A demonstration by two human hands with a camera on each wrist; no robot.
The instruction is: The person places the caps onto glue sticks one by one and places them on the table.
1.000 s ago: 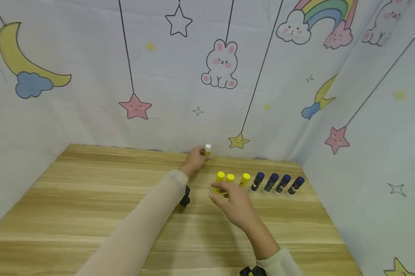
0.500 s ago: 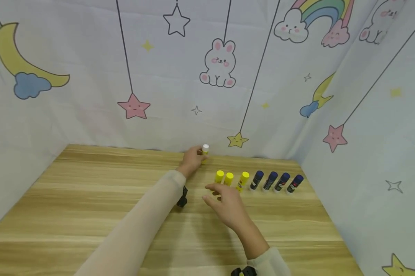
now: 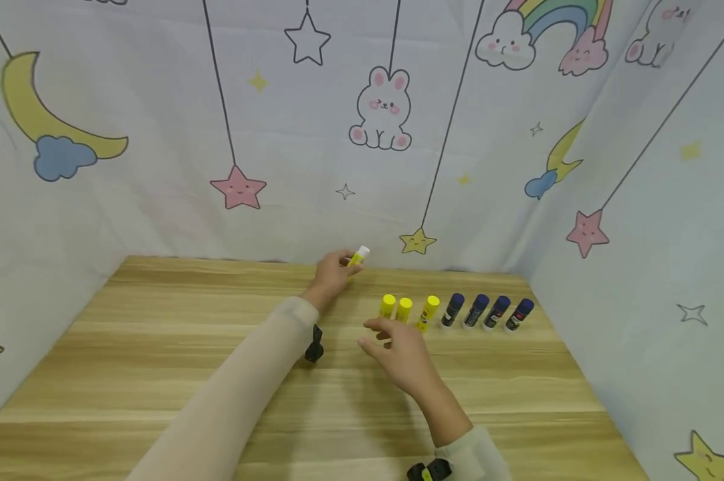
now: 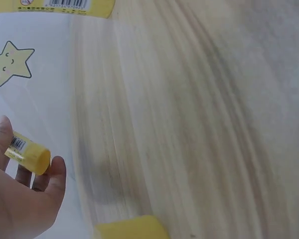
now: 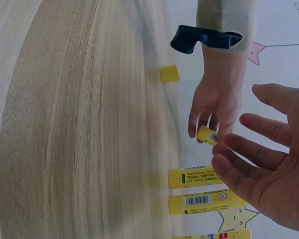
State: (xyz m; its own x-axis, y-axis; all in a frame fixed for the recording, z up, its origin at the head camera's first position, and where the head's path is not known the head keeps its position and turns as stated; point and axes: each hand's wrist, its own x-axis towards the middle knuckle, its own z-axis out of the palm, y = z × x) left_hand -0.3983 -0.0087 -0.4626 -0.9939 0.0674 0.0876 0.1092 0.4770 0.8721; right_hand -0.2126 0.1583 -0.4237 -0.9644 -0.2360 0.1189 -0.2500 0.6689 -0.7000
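At the back of the table my left hand [image 3: 331,272] grips a yellow glue stick [image 3: 357,257] with a white top. The stick leans right in the head view, and its yellow end faces the left wrist camera, a barcode on its side [image 4: 32,154]. My right hand [image 3: 402,351] holds nothing; its fingers are spread and loosely bent in front of three standing yellow glue sticks. These are a left one [image 3: 388,305], a middle one [image 3: 404,309] and a right one [image 3: 428,312]. In the right wrist view a small yellow cap-like piece [image 5: 169,73] sits near my left wrist.
Several dark blue glue sticks [image 3: 476,311] stand in a row right of the yellow ones. The wooden table [image 3: 127,347] meets a white printed cloth [image 3: 301,220] at the back and sides. A black wrist strap [image 5: 207,38] is on my left forearm.
The glue stick in my left hand has gone from upright to tilted, its white top leaning right. My right hand has shifted slightly left, still holding nothing.
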